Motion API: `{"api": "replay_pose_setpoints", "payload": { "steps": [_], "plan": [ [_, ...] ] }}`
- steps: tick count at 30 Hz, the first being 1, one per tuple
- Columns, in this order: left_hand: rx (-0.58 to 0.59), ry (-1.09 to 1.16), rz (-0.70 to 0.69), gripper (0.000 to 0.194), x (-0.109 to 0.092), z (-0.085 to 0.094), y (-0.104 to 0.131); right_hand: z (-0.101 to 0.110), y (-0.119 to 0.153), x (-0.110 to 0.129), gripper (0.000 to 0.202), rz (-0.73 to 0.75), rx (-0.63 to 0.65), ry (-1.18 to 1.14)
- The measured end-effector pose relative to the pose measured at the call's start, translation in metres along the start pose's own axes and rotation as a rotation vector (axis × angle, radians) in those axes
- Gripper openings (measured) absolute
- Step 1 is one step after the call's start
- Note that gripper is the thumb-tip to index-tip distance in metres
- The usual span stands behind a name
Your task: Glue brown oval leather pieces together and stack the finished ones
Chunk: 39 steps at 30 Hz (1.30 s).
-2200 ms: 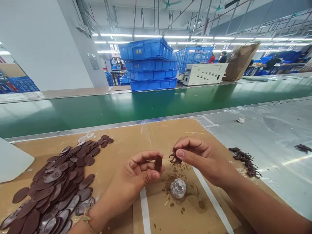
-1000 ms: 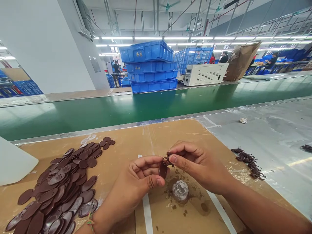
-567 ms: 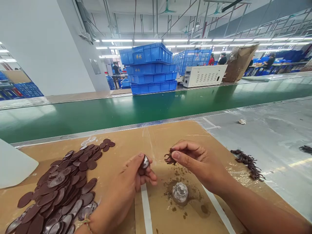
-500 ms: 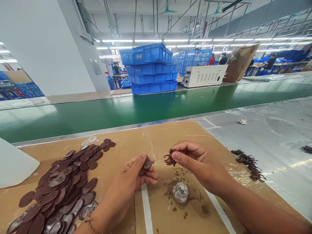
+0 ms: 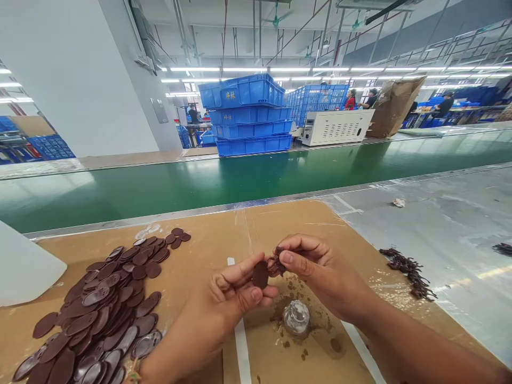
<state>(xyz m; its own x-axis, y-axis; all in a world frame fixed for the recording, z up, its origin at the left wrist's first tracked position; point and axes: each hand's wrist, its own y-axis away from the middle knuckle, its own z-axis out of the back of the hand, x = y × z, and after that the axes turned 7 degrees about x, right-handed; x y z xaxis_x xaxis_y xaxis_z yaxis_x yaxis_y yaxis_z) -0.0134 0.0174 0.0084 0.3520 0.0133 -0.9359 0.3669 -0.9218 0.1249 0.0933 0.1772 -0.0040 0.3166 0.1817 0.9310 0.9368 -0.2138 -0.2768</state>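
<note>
Bright tube light (glare on green)

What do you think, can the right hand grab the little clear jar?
Probably yes. The small clear jar sits close to the right hand, with nothing covering it. But those fingers pinch a dark brown stringy piece, so grabbing the jar might mean putting that down.

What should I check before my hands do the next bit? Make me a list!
1. Left hand holding the brown oval disc: ok.
2. Right hand pinching the dark stringy piece: ok.
3. Little clear jar apart from both hands: ok.
4. Cardboard clean around the jar: not ok, dark spots there.
5. Pile of discs apart from the jar: ok.
6. Disc and stringy piece stuck together: cannot tell.
</note>
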Motion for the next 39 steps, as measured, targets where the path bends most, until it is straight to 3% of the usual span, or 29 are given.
{"api": "replay_pose_setpoints", "payload": {
  "steps": [11, 29, 39],
  "plan": [
    [-0.035, 0.006, 0.004, 0.04, 0.001, 0.001, -0.004, -0.008, 0.0, 0.009, 0.013, 0.012, 0.041, 0.057],
    [-0.087, -0.013, -0.016, 0.04, 0.007, 0.003, -0.005, -0.01, 0.003, 0.002, 0.008, 0.077, 0.036, 0.285],
    [-0.048, -0.026, -0.041, 0.033, 0.006, 0.002, -0.005, -0.011, 0.004, -0.001, 0.012, 0.052, 0.012, 0.331]
  ]
}}
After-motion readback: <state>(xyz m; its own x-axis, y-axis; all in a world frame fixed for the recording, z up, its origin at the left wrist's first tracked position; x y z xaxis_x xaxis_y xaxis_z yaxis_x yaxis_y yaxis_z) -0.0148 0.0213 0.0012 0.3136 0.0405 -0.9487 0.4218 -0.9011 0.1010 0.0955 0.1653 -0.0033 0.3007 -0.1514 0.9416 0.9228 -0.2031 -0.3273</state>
